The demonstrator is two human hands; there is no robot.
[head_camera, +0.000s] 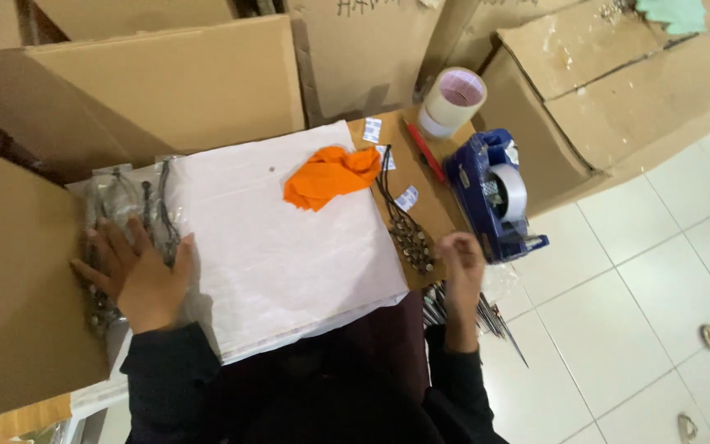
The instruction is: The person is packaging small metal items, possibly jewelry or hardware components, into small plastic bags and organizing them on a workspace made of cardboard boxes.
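The left hand [137, 275] lay flat, fingers spread wide, on clear bags [129, 205] of dark cords at the left edge of a white sheet [281, 247]. The right hand [460, 267], fingers curled narrow and holding nothing visible, hovered just beside a beaded cord bundle [404, 230] near the blue tape dispenser [495, 197]. An orange cloth [330, 175] lay on the sheet.

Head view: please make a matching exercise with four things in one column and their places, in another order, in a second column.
1. orange cloth
2. tape roll
3. blue tape dispenser
4. left hand

A. at the table's right edge
B. on clear bags of dark cords
C. on the white sheet
D. at the table's far edge, by the boxes

Pairs: 1-C, 2-D, 3-A, 4-B
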